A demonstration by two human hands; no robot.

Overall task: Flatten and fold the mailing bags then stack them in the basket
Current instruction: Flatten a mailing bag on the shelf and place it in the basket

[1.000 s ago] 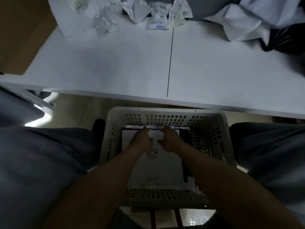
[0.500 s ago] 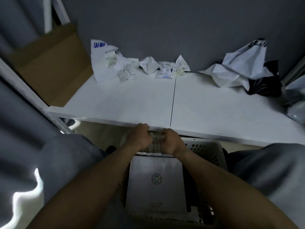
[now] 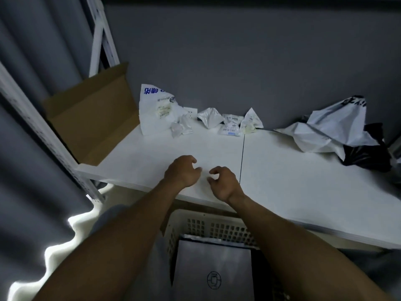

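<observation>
A white slotted basket (image 3: 208, 227) sits below the table's front edge, between my knees. A flat folded grey mailing bag (image 3: 213, 270) with a round printed mark lies on top inside it. My left hand (image 3: 182, 171) and my right hand (image 3: 223, 183) hover side by side over the near part of the white table (image 3: 303, 181), fingers loosely curled, holding nothing. Crumpled bags wait along the back wall: a white bag with blue print (image 3: 155, 109), several small silvery pouches (image 3: 219, 121), and a large white bag (image 3: 334, 131) over a black one (image 3: 366, 155).
An open cardboard box (image 3: 91, 118) stands at the table's left end. A white metal shelf frame (image 3: 43, 131) and grey curtains flank the left side. A grey wall closes the back. My grey trouser legs lie on both sides of the basket.
Both hands left the folded bag in the basket and rose forward over the table edge. The view tilted up from the basket toward the back wall.
</observation>
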